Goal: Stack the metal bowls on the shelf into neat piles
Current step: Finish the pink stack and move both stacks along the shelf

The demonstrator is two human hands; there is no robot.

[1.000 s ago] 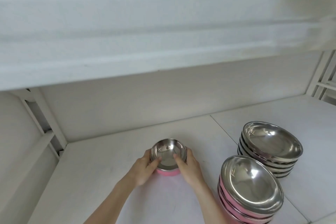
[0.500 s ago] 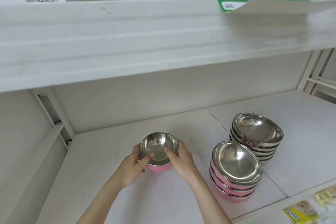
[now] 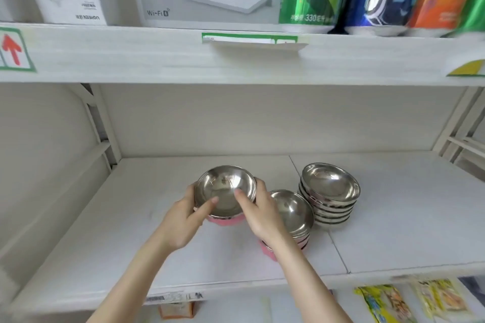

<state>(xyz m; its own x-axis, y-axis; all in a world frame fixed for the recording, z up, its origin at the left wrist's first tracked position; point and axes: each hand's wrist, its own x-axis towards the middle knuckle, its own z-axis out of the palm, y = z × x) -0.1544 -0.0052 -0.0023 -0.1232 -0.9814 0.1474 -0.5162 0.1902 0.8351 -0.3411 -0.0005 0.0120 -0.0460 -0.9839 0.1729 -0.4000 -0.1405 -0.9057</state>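
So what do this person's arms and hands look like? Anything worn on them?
Both are bare. The left hand and right hand show no gloves or rings. The left forearm and right forearm carry no sleeve, watch or band.

The left arm and the right arm, both bare, are stretched up from the bottom edge toward the frame's centre. A bowl is gripped between the left hand and the right hand. Fingers are curled round its outside, and each thumb is laid over its rim.
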